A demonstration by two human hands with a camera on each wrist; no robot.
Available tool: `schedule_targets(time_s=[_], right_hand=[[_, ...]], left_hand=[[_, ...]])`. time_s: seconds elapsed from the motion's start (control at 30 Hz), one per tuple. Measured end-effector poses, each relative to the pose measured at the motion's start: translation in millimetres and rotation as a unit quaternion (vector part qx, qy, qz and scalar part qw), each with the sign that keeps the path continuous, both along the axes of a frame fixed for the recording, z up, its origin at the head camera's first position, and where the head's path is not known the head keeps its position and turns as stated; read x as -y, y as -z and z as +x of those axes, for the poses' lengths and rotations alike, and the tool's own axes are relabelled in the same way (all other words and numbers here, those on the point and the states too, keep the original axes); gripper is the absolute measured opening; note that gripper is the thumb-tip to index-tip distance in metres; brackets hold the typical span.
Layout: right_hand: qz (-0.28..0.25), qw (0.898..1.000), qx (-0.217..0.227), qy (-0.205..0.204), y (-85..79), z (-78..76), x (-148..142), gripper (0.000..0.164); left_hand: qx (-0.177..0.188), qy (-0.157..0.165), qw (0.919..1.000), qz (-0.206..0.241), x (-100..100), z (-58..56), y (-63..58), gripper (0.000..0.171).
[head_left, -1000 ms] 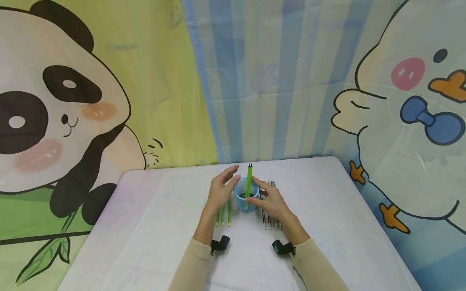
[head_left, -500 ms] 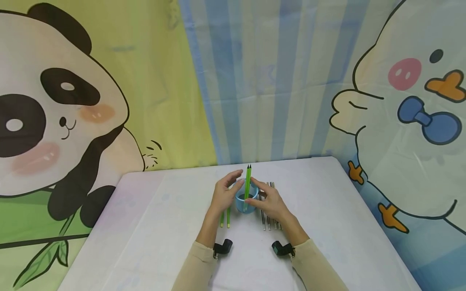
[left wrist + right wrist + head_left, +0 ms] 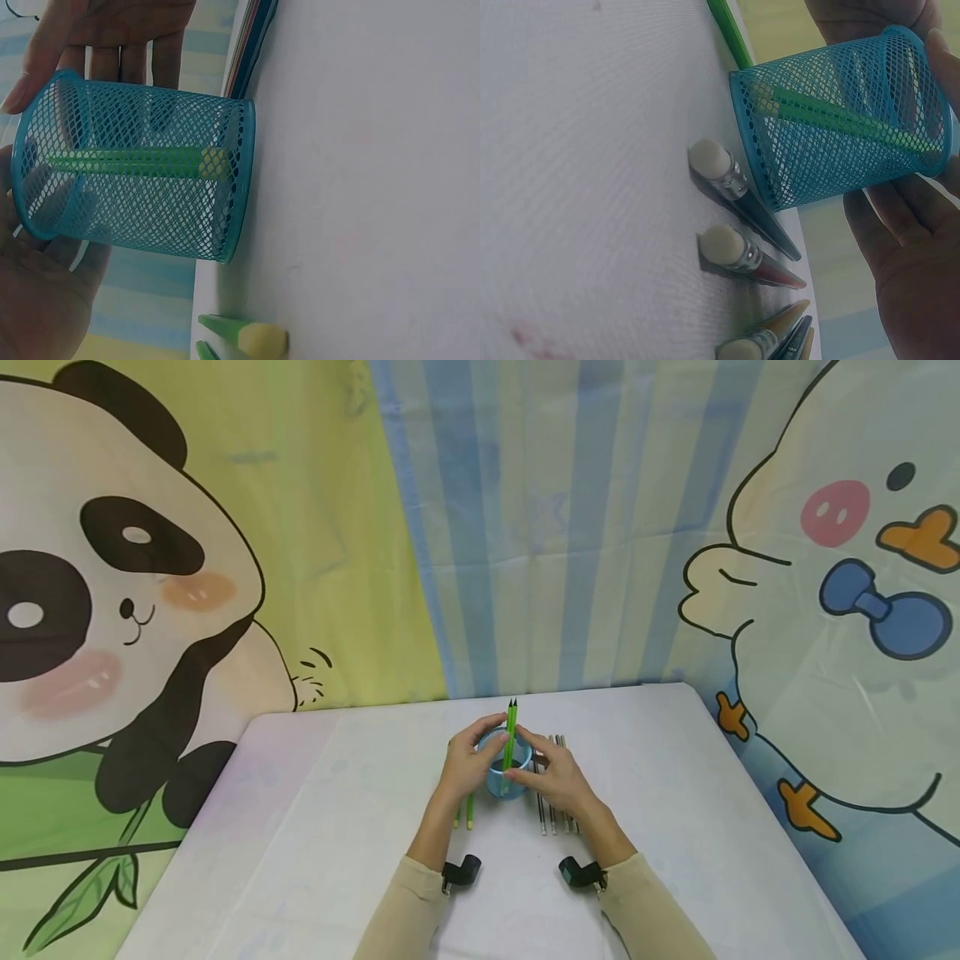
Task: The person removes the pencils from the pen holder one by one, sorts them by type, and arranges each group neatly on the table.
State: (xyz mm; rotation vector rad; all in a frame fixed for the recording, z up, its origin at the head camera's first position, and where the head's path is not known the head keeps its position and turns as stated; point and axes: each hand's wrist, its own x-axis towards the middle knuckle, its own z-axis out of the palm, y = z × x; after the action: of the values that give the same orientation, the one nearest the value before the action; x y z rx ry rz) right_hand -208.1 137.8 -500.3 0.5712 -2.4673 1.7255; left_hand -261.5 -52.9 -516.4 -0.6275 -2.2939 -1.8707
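A blue mesh pencil cup (image 3: 506,789) stands upright on the table between both hands. Two green pencils (image 3: 510,735) stand inside it, dark points up, leaning slightly; their yellow ends show through the mesh (image 3: 135,210) in the left wrist view. My left hand (image 3: 463,768) holds the cup's left side near the rim, thumb toward me and fingers round the back. On the opposite side my right hand (image 3: 558,781) grips it, with the thumb at the near rim and the fingers behind. Left of the cup lie green pencils (image 3: 469,814), partly covered by the left hand.
To the cup's right several dark and brown pencils (image 3: 553,821) lie side by side, white erasers (image 3: 709,158) toward me. A white cloth covers the table (image 3: 337,860). Behind it hangs a curtain (image 3: 510,568) with cartoon animals.
My left hand has shifted slightly right and closed in on the cup. It now covers more of the green pencils on the table. My right hand has stayed nearly still.
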Motion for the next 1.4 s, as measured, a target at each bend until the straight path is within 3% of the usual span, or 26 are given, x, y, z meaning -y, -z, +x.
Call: schedule_targets(time_s=[0.23,0.37,0.5,0.6,0.8,0.93,1.17,1.4], right_hand=[[0.010,1.000,-0.002,-0.001,-0.7,1.9,1.3,0.080],[0.012,1.000,-0.003,0.000,-1.8,2.2,1.8,0.080],[0.006,1.000,-0.003,0.000,-2.8,2.5,1.9,0.080],[0.002,1.000,0.000,0.000,-2.0,1.5,2.0,0.080],[0.012,1.000,0.006,0.012,20.0,-10.9,-0.1,0.082],[0.010,1.000,0.004,0.016,29.4,-16.2,-1.9,0.083],[0.005,1.000,-0.009,0.010,30.4,-17.3,-5.1,0.082],[0.008,1.000,-0.014,0.006,30.3,-17.4,-4.7,0.082]], left_hand=[[0.011,-0.013,0.9999,-0.001,-5.6,0.4,2.8,0.032],[0.014,-0.006,0.9999,0.002,-6.9,6.1,-5.5,0.031],[0.009,0.011,0.9999,0.001,-4.8,4.0,-3.1,0.029],[0.009,0.006,0.9999,-0.001,-4.7,-0.6,3.4,0.028],[0.008,-0.019,0.9996,0.017,-8.2,3.4,-3.7,0.026],[-0.004,-0.030,0.9993,0.021,-8.9,2.5,-4.1,0.026],[-0.048,-0.040,0.9973,0.038,-6.2,-3.6,1.6,0.025],[-0.054,-0.037,0.9966,0.049,-5.3,-4.1,2.2,0.024]])
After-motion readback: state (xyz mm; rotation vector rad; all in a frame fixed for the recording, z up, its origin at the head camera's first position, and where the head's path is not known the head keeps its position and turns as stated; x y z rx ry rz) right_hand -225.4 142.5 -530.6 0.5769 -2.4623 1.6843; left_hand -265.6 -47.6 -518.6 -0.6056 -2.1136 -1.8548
